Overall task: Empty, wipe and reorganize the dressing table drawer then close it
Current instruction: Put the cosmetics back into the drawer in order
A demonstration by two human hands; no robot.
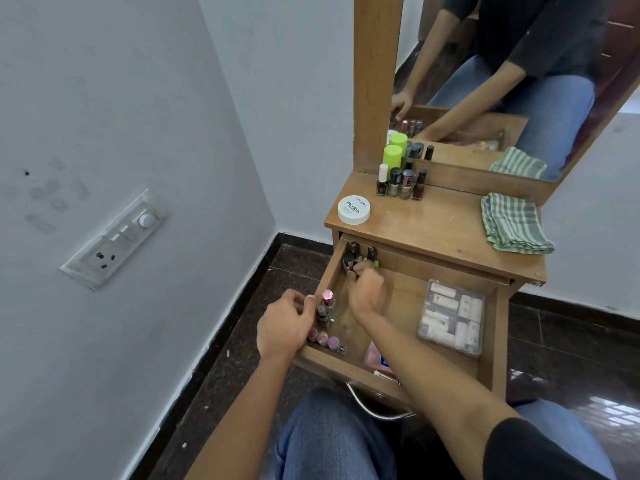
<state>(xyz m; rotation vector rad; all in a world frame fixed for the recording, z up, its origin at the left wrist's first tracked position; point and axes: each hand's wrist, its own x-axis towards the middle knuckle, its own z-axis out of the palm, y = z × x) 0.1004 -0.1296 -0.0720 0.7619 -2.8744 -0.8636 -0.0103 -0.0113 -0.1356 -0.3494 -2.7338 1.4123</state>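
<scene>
The wooden drawer [493,327] of the dressing table stands pulled open. My left hand [285,322] grips its left wall beside a row of pink-capped nail polish bottles [323,336]. My right hand [367,289] reaches into the back left corner and closes its fingers on dark-capped nail polish bottles [360,256] there. A clear plastic box [452,317] of small white tubes lies at the drawer's right. A pink packet [375,356] lies at the front, partly under my right forearm.
On the tabletop [433,230] stand several nail polish bottles [401,183], a green-capped bottle [392,156], a white round tub [354,209] and a folded green checked cloth [512,225]. A mirror [519,81] rises behind. The wall [138,168] stands close on the left.
</scene>
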